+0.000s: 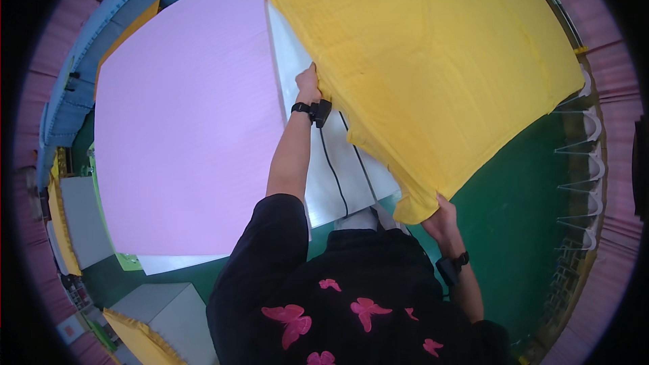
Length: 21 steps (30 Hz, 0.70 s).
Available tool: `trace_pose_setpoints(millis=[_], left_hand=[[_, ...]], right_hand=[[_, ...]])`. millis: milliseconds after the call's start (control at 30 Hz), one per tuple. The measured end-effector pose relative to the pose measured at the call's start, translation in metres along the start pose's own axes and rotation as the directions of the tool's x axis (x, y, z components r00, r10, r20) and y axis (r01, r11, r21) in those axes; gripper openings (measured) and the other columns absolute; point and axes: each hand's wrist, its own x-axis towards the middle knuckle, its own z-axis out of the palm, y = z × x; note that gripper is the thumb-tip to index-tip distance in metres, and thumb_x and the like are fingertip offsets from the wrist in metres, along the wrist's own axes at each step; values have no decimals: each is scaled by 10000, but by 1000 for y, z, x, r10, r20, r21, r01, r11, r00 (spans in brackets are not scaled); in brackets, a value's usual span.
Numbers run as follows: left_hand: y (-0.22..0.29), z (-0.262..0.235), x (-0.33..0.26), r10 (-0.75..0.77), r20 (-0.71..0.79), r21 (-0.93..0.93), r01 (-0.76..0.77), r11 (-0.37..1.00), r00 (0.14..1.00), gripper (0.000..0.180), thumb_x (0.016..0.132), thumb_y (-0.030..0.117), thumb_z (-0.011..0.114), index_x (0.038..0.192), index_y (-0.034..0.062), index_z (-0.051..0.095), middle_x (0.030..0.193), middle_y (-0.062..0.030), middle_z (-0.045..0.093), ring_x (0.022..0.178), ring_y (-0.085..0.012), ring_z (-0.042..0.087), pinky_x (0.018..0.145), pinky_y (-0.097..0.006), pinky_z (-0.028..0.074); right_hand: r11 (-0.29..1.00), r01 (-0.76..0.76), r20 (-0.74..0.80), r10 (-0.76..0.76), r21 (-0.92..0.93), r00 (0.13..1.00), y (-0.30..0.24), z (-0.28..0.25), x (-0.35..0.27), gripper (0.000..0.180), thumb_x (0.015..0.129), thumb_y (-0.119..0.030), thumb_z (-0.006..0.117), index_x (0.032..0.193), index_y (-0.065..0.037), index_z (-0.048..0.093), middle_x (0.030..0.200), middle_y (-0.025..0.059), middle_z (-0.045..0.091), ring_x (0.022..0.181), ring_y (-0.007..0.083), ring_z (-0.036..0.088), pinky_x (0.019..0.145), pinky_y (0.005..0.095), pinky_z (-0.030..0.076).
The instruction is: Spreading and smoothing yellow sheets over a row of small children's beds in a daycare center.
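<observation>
A large yellow cloth (433, 61) is spread across the right part of a white table (331, 182) and hangs past its right edge. My left hand (307, 84) is stretched forward and grips the cloth's left edge on the table. My right hand (441, 220) holds the cloth's near corner by the table's front edge. Both wrists carry black bands with small devices. A black cable (334, 176) runs along the table under my left arm.
A big pink sheet (189, 122) covers the table's left half. Green floor (514, 189) lies to the right, with a row of white hangers (588, 162) along its far right side. Grey boxes (162, 311) and yellow cloth pieces (138, 341) sit at the lower left.
</observation>
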Motion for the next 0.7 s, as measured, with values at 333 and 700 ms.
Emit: trace_pose_setpoints(millis=[333,700], left_hand=[[8,13,-54,902,278,858,-507,-79,331,315,826,83,632,1132,32,580,856,-199,669,830,-357,650,734,-450,509],[-17,37,-22,165,158,83,-179,980,974,396,996,310,501,1051,-73,582,1011,-133,654,885,-234,642,762,-369,536]], right_hand=[[999,-41,17,42,-29,999,-2,-12,-2,608,919,-269,610,1415,3,388,1430,151,467,1308,294,463,1122,453,335],[806,-402,-186,357,-435,916,0,-13,11,528,931,-275,633,1354,2,479,1353,137,545,1173,247,584,923,385,521]])
